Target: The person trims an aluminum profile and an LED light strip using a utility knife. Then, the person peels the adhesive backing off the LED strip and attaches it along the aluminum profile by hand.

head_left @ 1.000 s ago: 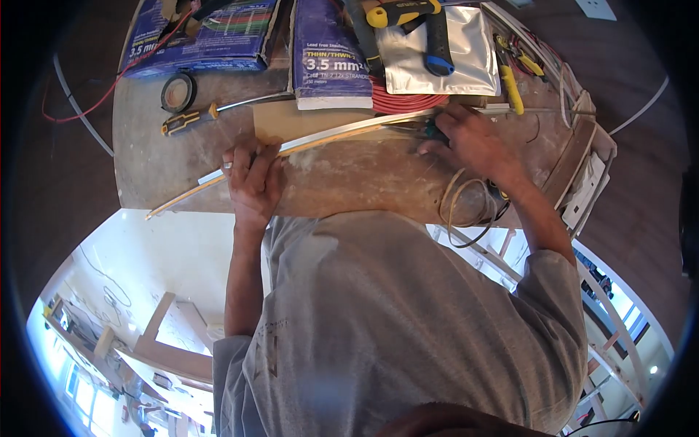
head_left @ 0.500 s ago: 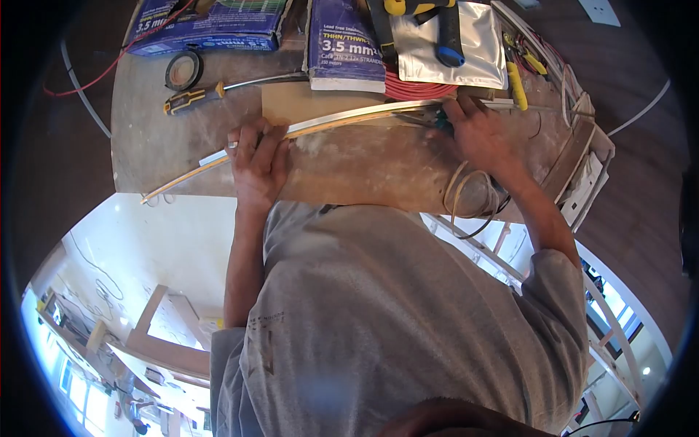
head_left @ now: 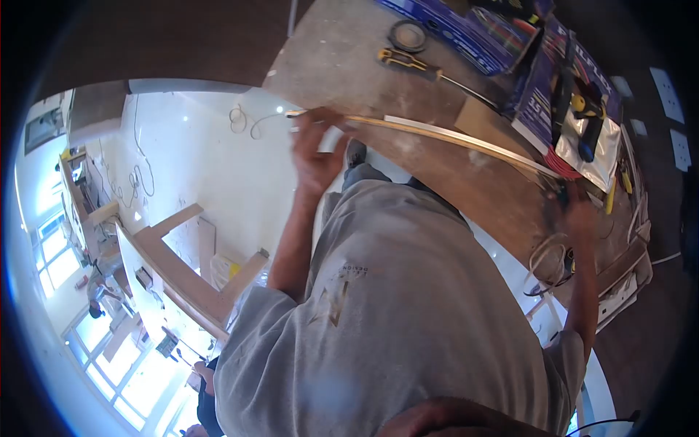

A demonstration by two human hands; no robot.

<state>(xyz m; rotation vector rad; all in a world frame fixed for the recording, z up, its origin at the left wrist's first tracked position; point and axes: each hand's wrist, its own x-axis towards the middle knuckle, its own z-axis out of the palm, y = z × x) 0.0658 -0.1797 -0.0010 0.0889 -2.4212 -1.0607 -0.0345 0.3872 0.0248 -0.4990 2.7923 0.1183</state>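
Far left: a person in dark clothing shows at the lower edge.
Left hand: its fingers lie across the yellow-edged strip near the left tip, thumb apart; I cannot tell whether they grip.
Yellow-edged strip: long and thin, slightly bowed; its long axis slopes from upper left down to the right hand, the left tip pointing out past the worktop edge.
White strip: starts farther right, alongside the yellow edge and pointing the same way.
Tape roll: flat on the worktop, just beyond the screwdriver handle.
Screwdriver: shaft pointing right and towards the person.
Loop of cable: near the right wrist.
Right hand: at the strips' right end, by a dark tool; blurred, so I cannot tell how its fingers close.
Silver pouch: beyond the right hand.
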